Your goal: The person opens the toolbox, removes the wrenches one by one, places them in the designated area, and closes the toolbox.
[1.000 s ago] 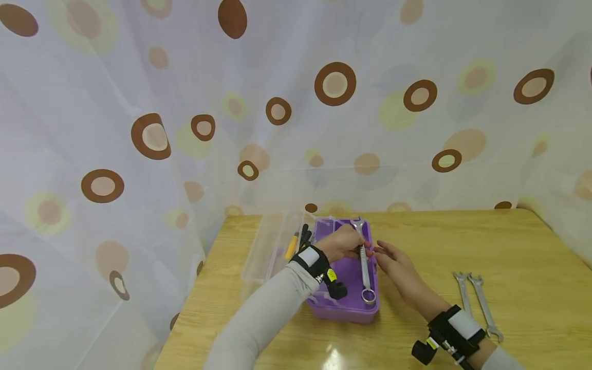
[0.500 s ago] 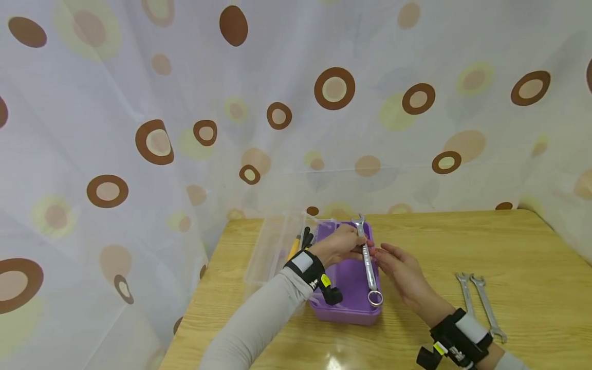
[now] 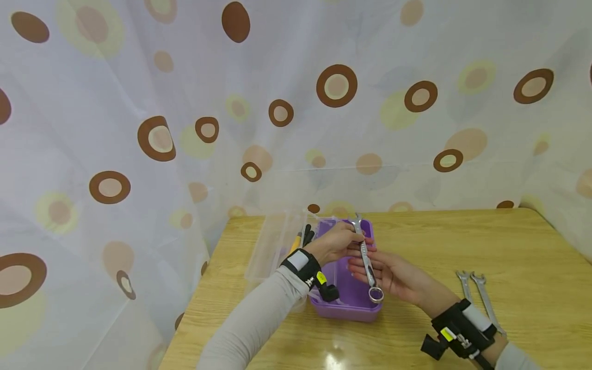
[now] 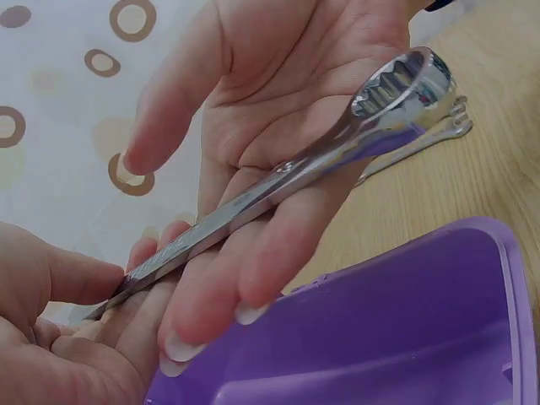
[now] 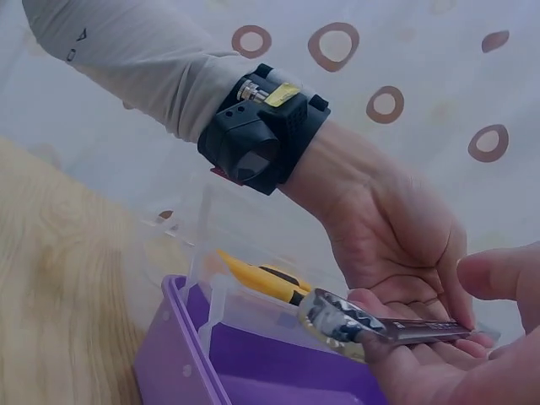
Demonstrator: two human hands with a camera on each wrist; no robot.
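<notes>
A silver combination wrench [image 3: 366,261] is held slantwise above the purple box [image 3: 344,312]. My left hand [image 3: 337,242] pinches its shank near the open-jaw end between thumb and fingers. From the right, my right hand [image 3: 400,276] reaches under the wrench, palm up. Its fingers are extended beneath the shank, and its thumb stands apart from the metal in the left wrist view. The ring end [image 4: 392,97] of the wrench lies over the right palm there. In the right wrist view, the ring end points toward the camera.
Two more wrenches [image 3: 485,299] lie on the wooden table [image 3: 416,339] at the right. A clear plastic lid [image 3: 265,257] is folded out left of the box, with a yellow-handled tool [image 5: 257,277] and black-handled tools on it. A patterned curtain [image 3: 296,144] hangs behind.
The wrench has been lifted from low over the box, still in the left hand. My right hand has turned palm up and moved left, with its fingers now under the wrench.
</notes>
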